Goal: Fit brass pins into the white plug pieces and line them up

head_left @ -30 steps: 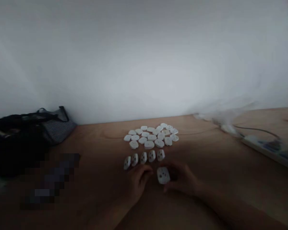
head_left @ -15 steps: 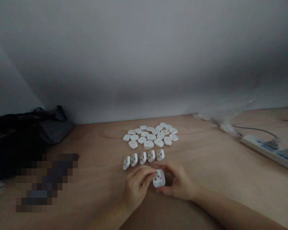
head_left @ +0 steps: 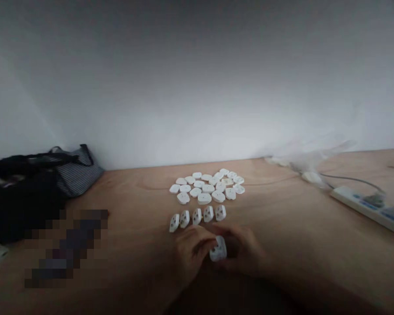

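A white plastic three-pin plug piece (head_left: 218,249) with dark pin holes is held between my two hands, just in front of a row of several matching pieces (head_left: 197,216) standing on the wooden table (head_left: 282,210). My left hand (head_left: 192,253) presses its fingertips against the piece's left side. My right hand (head_left: 241,250) curls around its right side and partly hides it. Farther away lies a loose cluster of several similar white pieces (head_left: 206,187), which neither hand touches.
A black bag and a grey striped bag (head_left: 77,176) sit at the table's far left, beside a pixelated patch (head_left: 65,245). A white power strip (head_left: 369,211) with a cable and a clear plastic bag (head_left: 310,168) lie at the right. A pale wall rises behind.
The held piece has shifted slightly lower and tilted between my hands. My hands have closed in around it. The row and the cluster have not moved.
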Motion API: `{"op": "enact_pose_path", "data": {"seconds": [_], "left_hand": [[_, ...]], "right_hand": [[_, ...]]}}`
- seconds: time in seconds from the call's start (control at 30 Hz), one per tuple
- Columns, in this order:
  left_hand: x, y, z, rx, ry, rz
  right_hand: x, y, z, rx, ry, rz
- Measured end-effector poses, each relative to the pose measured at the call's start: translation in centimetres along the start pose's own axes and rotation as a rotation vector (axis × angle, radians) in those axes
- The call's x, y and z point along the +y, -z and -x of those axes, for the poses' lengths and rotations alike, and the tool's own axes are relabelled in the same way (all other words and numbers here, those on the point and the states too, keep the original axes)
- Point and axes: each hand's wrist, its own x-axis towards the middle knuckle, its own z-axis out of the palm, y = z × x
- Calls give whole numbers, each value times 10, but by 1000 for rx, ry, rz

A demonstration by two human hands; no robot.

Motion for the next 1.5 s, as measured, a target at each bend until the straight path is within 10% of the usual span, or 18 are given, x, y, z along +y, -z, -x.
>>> {"op": "enact_pose_path", "data": {"seconds": [0.3, 0.83, 1.13, 1.5], "left_hand": [[-7, 22, 5, -180, -226, -390], [-8, 22, 7, -291, -51, -353], [-11, 32, 5, -181, 22, -358], [-11, 25, 10, -295, 29, -303]], "right_hand": [[-4, 6, -1, 29, -24, 74], [8, 3, 2, -72, -55, -28], [-11, 14, -8, -197, -105, 529], [-4, 15, -8, -149, -134, 530]]}}
